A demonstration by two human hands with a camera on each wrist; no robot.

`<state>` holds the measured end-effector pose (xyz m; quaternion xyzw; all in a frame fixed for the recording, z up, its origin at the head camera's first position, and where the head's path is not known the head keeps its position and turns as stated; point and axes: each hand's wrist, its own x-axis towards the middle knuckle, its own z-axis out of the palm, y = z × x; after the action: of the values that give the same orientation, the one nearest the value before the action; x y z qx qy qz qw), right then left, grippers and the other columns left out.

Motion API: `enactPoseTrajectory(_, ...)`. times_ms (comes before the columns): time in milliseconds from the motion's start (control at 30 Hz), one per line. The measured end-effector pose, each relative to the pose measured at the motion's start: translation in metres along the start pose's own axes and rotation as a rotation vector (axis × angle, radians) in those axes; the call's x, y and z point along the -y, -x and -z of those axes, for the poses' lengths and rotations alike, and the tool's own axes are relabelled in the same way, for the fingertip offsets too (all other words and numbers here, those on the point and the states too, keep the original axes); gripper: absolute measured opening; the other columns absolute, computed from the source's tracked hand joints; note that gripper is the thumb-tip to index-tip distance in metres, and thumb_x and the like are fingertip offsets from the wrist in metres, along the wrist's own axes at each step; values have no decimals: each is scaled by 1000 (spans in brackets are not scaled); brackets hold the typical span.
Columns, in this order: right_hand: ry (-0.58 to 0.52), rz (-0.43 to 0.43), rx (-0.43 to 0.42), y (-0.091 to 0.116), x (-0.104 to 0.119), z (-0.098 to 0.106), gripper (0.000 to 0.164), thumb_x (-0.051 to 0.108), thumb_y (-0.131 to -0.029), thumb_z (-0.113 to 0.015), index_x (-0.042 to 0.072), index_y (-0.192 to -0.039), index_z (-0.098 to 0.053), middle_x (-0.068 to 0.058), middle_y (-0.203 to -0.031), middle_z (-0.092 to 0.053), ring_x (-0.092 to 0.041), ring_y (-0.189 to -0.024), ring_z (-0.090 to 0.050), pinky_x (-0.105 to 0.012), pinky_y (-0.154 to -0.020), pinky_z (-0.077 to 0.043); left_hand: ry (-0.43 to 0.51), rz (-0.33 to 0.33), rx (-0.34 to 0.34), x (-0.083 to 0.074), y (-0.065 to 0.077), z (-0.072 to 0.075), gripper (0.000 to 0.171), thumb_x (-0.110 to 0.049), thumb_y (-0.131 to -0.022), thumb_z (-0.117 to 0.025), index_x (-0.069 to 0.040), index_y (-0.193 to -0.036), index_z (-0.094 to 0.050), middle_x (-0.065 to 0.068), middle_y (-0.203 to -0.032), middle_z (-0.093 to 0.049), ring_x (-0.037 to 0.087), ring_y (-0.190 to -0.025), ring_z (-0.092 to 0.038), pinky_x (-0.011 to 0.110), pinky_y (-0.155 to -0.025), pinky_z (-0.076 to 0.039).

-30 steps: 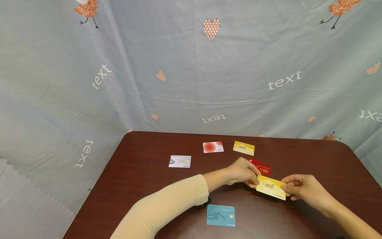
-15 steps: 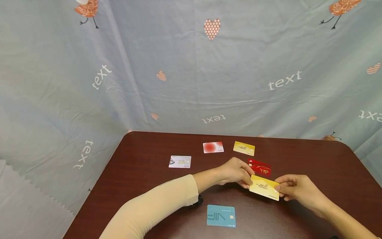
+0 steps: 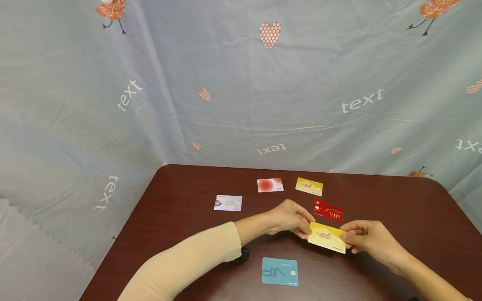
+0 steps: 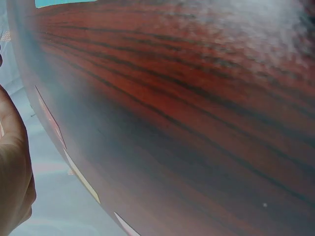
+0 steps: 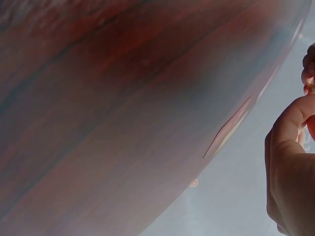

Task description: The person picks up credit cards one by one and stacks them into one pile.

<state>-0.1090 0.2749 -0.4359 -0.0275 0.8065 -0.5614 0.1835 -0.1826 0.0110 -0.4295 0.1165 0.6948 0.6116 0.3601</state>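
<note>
A yellow card [image 3: 326,237] with a brown drawing is held up, tilted, above the dark wooden table. My left hand [image 3: 291,219] pinches its left edge, and my right hand [image 3: 370,240] pinches the right edge between thumb and fingers. Just behind the held card lies a red VIP card [image 3: 328,210]. Nearer to me, a teal VIP card [image 3: 280,271] lies on the table. The left wrist view catches part of the left hand [image 4: 14,167] at its edge; the right wrist view likewise shows the right hand [image 5: 293,167]. Neither wrist view shows the held card clearly.
Farther back on the table [image 3: 188,179] lie a second yellow card [image 3: 309,186], a white card with red circles [image 3: 270,185] and a silver VIP card [image 3: 228,203]. A pale blue patterned curtain [image 3: 226,83] hangs behind the table and along its left side.
Both hands have moved left together with the yellow card between them. The red VIP card, partly covered before, is now fully in sight. The other cards lie where they were.
</note>
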Motion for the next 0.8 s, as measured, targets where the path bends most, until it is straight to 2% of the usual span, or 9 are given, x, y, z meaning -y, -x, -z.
enactPoseTrajectory(433,-36,28,28,-3,1,-10,43,13,-97,-76,-15,-126,-62,-12,-93,-72,-21,-81,-68,-32,-70,-63,8,6,-20,7,11,9,21,17,-83,-75,6,-101,-77,14,-77,-73,17,-58,-69,33,-64,-65)
enactPoseTrajectory(800,-69,45,68,-5,8,-20,40,11,-95,-77,-16,-121,-64,-13,-93,-72,-21,-81,-69,-32,-71,-64,45,-2,-67,13,25,11,24,19,-81,-75,5,-100,-78,15,-78,-73,18,-57,-69,32,-60,-64)
